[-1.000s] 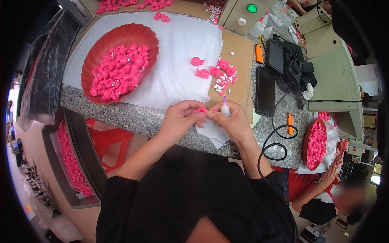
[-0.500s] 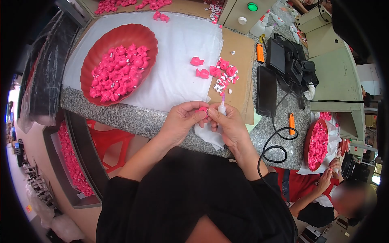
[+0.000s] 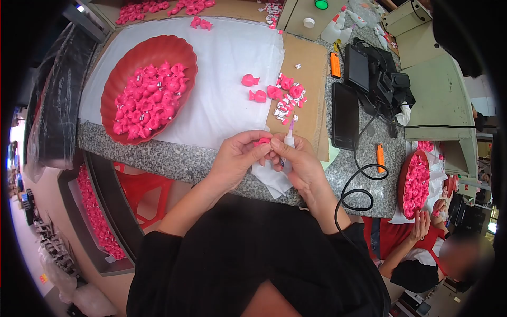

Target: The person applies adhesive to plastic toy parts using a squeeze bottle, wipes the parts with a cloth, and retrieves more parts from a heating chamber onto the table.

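My left hand is closed, pinching a small pink plastic piece between thumb and fingers. My right hand meets it there, its thumb and fingertip pressed against the same piece. Tucked in the right hand is a small white dropper bottle with a thin pinkish nozzle pointing up and away. The fingers hide most of the pink piece. Just beyond the hands, loose pink pieces and small white-and-pink bits lie on cardboard and white cloth. Beneath the hands is a crumpled white cloth.
A red scalloped bowl full of pink pieces stands at the left on white cloth. To the right lie a black phone-like slab, orange cutters and a looped black cable. A co-worker's hand is near another red bowl.
The view has shifted slightly, so the bowl and table sit a little lower and further left. My hands keep nearly the same hold. The co-worker's hands have moved apart.
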`<action>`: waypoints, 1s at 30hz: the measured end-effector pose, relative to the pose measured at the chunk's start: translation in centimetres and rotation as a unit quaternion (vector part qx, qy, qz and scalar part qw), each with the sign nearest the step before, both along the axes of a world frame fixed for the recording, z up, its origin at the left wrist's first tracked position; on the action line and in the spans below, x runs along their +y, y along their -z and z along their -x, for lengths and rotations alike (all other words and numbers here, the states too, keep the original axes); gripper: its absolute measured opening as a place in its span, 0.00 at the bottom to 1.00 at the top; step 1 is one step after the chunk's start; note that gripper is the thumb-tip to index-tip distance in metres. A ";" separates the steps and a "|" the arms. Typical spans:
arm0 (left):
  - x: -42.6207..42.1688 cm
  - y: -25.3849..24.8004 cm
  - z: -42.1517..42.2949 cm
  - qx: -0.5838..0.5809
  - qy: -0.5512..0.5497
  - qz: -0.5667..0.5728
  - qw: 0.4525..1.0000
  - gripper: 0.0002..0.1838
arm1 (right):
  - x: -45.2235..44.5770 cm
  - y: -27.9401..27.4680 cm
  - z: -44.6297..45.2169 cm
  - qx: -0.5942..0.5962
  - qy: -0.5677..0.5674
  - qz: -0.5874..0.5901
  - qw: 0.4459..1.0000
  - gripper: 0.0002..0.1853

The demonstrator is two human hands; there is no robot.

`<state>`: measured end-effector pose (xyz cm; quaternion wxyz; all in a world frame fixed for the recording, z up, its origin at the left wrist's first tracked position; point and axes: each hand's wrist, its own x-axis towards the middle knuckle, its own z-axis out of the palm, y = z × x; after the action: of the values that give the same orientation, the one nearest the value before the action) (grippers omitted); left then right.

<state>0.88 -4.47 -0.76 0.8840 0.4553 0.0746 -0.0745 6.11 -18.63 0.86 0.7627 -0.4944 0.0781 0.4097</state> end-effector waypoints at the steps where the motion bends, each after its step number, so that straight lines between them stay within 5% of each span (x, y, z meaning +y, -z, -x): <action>1: -0.2 -0.3 0.3 -0.006 -0.008 -0.004 1.000 0.14 | 0.1 -0.1 0.0 -0.001 0.000 -0.001 1.000 0.08; 6: 0.3 0.5 0.5 -0.040 0.004 -0.081 0.996 0.17 | 0.1 0.4 -0.1 -0.003 -0.008 -0.032 0.999 0.09; 11: 1.0 0.3 0.8 0.023 0.035 0.048 0.998 0.17 | -0.4 0.2 -0.3 0.033 -0.009 -0.024 0.999 0.10; 30: 1.3 -0.4 0.7 0.058 0.043 0.019 0.997 0.15 | 0.6 -0.2 0.2 -0.029 -0.001 0.068 0.997 0.08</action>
<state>0.22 -3.16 -0.40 0.8827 0.4362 0.1042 -0.1402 5.87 -18.02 1.03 0.7290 -0.5566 0.0831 0.3896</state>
